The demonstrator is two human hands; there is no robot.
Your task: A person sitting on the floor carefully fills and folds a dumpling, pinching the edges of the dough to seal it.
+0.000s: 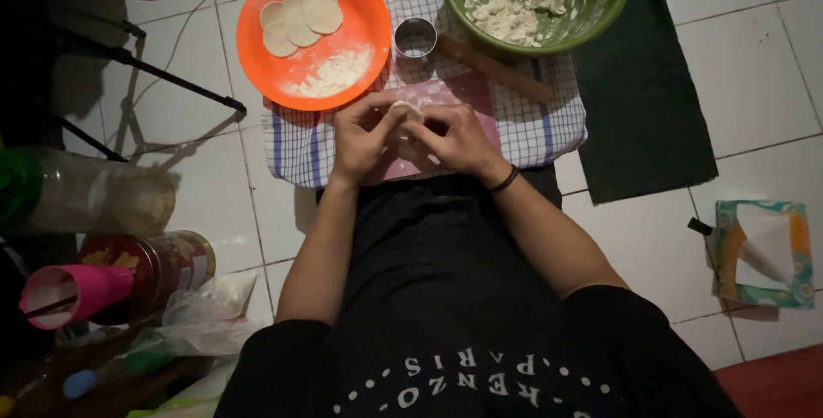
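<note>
One checked cloth [549, 118] on white tiled floor [754, 58]

This is a home floor used as a kitchen: white tiles [754, 66], a checked cloth [531, 118] spread on them, an orange plate [364, 41] of dough rounds, a green bowl [600, 6] of dough, a rolling pin [506, 71], a tissue box [763, 251] and snack tins [159, 268] nearby.

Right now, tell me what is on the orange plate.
On the orange plate lie several flat round dough discs, overlapping one another, and beside them a loose heap of white flour. How many discs are stacked is hidden, since the upper ones cover those beneath.
</note>
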